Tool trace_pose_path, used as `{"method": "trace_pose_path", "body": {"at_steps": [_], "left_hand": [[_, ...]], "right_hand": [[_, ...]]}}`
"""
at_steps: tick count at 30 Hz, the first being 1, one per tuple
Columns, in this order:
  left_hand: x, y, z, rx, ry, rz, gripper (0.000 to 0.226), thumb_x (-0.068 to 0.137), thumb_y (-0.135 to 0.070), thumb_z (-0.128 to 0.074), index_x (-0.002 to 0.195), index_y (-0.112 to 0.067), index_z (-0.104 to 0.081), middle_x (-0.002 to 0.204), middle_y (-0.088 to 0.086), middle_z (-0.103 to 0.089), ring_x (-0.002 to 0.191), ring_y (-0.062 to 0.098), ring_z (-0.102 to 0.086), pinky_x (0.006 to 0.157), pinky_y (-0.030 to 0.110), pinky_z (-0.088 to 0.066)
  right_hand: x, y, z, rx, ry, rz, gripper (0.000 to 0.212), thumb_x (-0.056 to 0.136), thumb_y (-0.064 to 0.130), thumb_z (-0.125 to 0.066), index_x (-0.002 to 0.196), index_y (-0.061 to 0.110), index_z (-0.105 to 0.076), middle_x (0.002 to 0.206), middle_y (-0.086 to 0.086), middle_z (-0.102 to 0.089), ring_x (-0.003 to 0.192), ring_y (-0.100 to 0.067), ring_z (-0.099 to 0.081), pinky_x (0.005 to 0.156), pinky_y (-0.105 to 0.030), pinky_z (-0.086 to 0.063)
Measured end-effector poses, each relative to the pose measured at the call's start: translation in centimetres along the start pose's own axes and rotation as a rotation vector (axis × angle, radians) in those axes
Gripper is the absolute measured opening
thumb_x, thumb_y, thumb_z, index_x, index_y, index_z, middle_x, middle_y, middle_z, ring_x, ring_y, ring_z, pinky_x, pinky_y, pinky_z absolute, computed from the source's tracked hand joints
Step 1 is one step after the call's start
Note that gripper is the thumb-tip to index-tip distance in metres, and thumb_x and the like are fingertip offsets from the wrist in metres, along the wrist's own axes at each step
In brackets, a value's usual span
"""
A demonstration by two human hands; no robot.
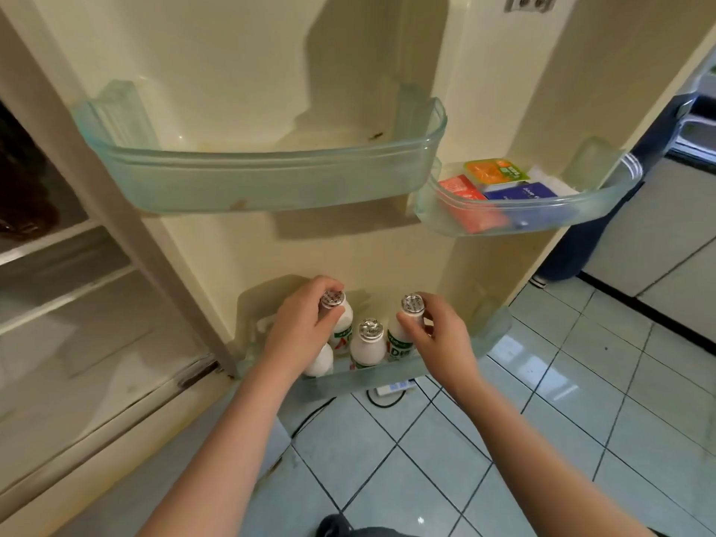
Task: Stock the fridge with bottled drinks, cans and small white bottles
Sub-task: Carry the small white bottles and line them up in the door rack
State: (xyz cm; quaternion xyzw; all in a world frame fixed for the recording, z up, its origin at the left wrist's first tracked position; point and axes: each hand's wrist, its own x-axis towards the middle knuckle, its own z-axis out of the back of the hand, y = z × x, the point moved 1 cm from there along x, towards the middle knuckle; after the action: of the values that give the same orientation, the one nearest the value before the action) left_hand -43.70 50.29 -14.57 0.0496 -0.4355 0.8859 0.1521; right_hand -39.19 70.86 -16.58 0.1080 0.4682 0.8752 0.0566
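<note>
Low in the middle of the frame, the left hand [302,327] curls round the neck of the left bottle [345,321], and the right hand [441,335] pinches the neck of the right bottle [399,337]. Both bottles are upright inside the bottom bin [492,329], a curved tray of cloudy greenish plastic on the fridge door. A third bottle [368,348] stands between the hands, and a fourth bottle [320,361] sits half hidden under the left wrist. All four are small, smooth, white and rounded. Three show crinkled silver foil caps.
</note>
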Motion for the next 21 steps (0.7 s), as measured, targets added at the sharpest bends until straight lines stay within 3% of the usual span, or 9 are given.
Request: {"method": "trace_pose_path", "body": {"at_steps": [5, 9, 13, 17, 21], "left_hand": [[0.7, 0.6, -0.5, 0.018, 0.048, 0.038, 0.029, 0.082, -0.009, -0.067, 0.104, -0.025, -0.06, 0.098, -0.017, -0.059, 0.093, 0.007, -0.058, 0.079, 0.013, -0.039], [1.2, 0.5, -0.7, 0.006, 0.041, 0.07, 0.029, 0.079, -0.009, -0.068, 0.104, -0.023, -0.061, 0.098, -0.015, -0.06, 0.092, 0.008, -0.059, 0.08, 0.017, -0.041], [1.2, 0.0, -1.0, 0.001, 0.059, 0.072, 0.03, 0.083, -0.014, -0.065, 0.113, -0.018, -0.062, 0.111, -0.007, -0.063, 0.104, 0.011, -0.058, 0.086, 0.015, -0.037], [0.3, -1.2, -1.0, 0.103, -0.091, -0.019, 0.03, 0.084, -0.012, -0.065, 0.114, -0.011, -0.064, 0.115, 0.001, -0.064, 0.109, 0.021, -0.057, 0.092, 0.019, -0.035], [-1.1, -3.5, -0.6, 0.168, -0.349, -0.298, 0.013, 0.087, -0.008, -0.061, 0.097, -0.004, -0.067, 0.1, 0.006, -0.067, 0.095, 0.027, -0.061, 0.091, 0.021, -0.034]], "right_hand": [[-0.5, -1.0, -0.3, -0.028, 0.018, -0.067, 0.027, 0.089, 0.032, -0.061, 0.113, 0.021, -0.058, 0.105, 0.006, -0.06, 0.093, -0.009, -0.058, 0.08, -0.028, -0.05], [-0.6, -1.0, -0.3, 0.029, 0.002, -0.102, 0.022, 0.086, 0.033, -0.064, 0.106, 0.028, -0.058, 0.103, 0.01, -0.061, 0.095, -0.003, -0.058, 0.077, -0.022, -0.048], [-1.2, -0.9, -0.4, 0.017, 0.01, -0.087, 0.027, 0.082, 0.034, -0.067, 0.107, 0.024, -0.06, 0.102, 0.011, -0.061, 0.096, -0.007, -0.058, 0.082, -0.026, -0.049], [-1.6, -0.8, -0.2, -0.055, 0.035, -0.071, 0.031, 0.084, 0.032, -0.066, 0.113, 0.021, -0.059, 0.107, 0.011, -0.058, 0.1, -0.006, -0.055, 0.082, -0.011, -0.04], [-3.0, -0.8, 0.7, -0.06, -0.024, -0.071, 0.039, 0.087, 0.032, -0.064, 0.122, 0.017, -0.056, 0.119, 0.007, -0.056, 0.111, -0.004, -0.051, 0.09, -0.013, -0.04]]}}
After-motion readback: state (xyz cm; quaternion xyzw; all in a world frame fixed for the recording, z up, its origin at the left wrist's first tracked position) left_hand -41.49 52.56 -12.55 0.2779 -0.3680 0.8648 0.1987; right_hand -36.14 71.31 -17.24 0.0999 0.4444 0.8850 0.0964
